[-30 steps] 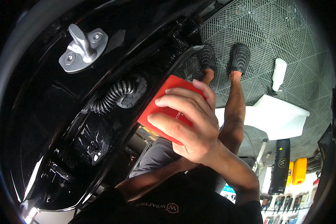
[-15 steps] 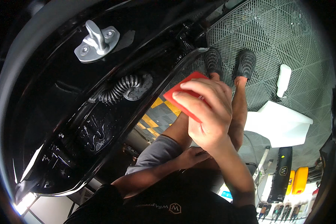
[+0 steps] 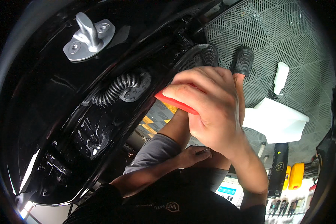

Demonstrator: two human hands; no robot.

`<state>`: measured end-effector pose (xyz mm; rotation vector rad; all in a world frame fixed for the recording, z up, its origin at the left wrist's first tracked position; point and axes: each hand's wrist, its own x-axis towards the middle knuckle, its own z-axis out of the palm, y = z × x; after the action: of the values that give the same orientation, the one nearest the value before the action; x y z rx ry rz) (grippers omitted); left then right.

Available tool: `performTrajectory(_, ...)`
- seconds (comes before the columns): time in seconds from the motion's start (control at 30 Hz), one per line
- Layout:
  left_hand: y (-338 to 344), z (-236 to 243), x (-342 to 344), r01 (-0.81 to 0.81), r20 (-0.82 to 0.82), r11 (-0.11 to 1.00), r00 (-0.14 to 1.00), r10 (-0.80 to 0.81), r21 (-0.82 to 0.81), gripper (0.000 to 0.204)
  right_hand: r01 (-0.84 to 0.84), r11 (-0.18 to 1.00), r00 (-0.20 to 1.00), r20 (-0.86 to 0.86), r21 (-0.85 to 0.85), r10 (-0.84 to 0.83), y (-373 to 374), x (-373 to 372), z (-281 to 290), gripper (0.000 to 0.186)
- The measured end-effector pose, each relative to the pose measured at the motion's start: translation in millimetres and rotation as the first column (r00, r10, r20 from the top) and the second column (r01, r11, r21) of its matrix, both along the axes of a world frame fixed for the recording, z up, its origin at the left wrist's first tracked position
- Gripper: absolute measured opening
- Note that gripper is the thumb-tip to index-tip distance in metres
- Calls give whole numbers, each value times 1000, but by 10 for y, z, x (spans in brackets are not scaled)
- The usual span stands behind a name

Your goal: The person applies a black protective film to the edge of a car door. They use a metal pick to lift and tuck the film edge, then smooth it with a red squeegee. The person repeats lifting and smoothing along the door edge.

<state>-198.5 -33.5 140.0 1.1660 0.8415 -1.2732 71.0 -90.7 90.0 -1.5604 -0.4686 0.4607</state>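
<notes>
My right hand (image 3: 212, 106) is closed round a red squeegee (image 3: 177, 103), a flat card whose edge shows under my fingers. It hovers beside the edge of a glossy black car door frame, and most of the card is hidden by my hand. Low over my lap, my left hand (image 3: 192, 156) has its fingers curled round a small dark thing, too hidden to name. On the black car body are a silver metal striker (image 3: 89, 37) and a ribbed black rubber cable boot (image 3: 117, 89). Wet streaks (image 3: 91, 136) lie on the panel below the boot.
Grey grid floor tiles (image 3: 272, 37) spread out at the right. On them lie a white bottle (image 3: 281, 77) and a white curved sheet (image 3: 278, 120). Yellow containers (image 3: 296, 175), a long black case (image 3: 279, 164) and several hand tools sit at the lower right. My black shoes (image 3: 244, 59) stand near the door.
My right hand has turned over so the squeegee shows nearly edge-on, and its forearm has swung right. The car body sits slightly further left in view. My left hand stays over my lap.
</notes>
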Motion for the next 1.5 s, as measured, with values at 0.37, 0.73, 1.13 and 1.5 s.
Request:
performTrajectory(0.37, 36, -25, -18, 37, 102, 999, 994, -37, -3, 34, 168, 986, 982, 93, -6, -167, 104, -171, -159, 34)
performTrajectory(0.73, 85, -21, 119, -18, -61, 998, 998, 15, -62, 31, 147, 988, 977, 151, 46, -152, 100, -119, -205, 23)
performTrajectory(1.13, 190, -33, -3, 5, -88, 993, 996, -15, -114, 32, -34, 995, 963, 269, 90, 9, 81, 151, -351, 26)
performTrajectory(1.5, 254, -38, 67, 135, -170, 977, 972, -163, -166, 34, 142, 985, 966, 206, 94, -158, 91, -36, -265, 30)
